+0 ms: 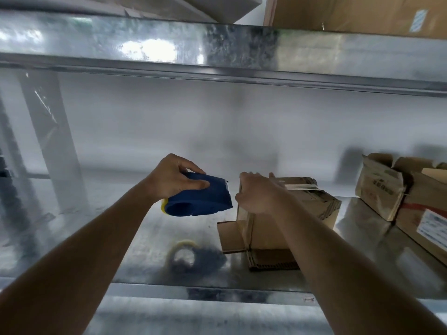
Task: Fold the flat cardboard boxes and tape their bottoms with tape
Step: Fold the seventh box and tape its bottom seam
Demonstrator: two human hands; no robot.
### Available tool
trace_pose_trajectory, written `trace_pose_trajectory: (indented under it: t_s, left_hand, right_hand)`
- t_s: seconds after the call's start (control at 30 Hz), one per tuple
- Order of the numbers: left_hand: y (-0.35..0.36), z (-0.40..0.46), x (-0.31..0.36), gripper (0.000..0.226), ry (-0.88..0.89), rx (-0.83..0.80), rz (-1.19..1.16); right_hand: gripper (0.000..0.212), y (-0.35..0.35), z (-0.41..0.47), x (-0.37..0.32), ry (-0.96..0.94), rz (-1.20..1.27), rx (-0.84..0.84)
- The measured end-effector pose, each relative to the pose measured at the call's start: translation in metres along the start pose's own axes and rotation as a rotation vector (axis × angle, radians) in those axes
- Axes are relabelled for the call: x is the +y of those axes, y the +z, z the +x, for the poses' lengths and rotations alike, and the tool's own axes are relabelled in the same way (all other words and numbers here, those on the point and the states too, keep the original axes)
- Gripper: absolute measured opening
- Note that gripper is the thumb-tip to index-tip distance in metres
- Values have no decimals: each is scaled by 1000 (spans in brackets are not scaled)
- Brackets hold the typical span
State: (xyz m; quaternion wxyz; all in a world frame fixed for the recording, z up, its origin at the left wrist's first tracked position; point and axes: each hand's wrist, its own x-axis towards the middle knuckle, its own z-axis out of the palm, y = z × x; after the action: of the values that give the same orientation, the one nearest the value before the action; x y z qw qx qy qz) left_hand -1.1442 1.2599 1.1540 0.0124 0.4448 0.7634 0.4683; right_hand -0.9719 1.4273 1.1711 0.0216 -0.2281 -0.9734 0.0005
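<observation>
A small brown cardboard box (312, 209) stands on the metal shelf (145, 238), its taped side up and its lower flaps spread on the shelf. A strip of clear tape (302, 187) runs across its top. My right hand (256, 194) rests on the box's top left edge, fingers laid over the tape. My left hand (174, 177) grips a blue tape dispenser (200, 197) with a yellow part at its rear. The dispenser hangs in the air just left of the box, its cutter end facing the box.
A roll of clear tape (182, 256) lies on the shelf near the front edge. Two more brown boxes (396, 192) sit at the right. An upper metal shelf (217, 47) carries large cartons. A shelf post (48, 131) stands at the left.
</observation>
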Motion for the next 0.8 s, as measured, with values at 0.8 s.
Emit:
trace_pose_trajectory:
  t_s: [0.8]
  left_hand:
    - [-20,-20,-16,32,90,-50,-437]
  right_hand:
    - [68,21,-38,38,91,-4,371]
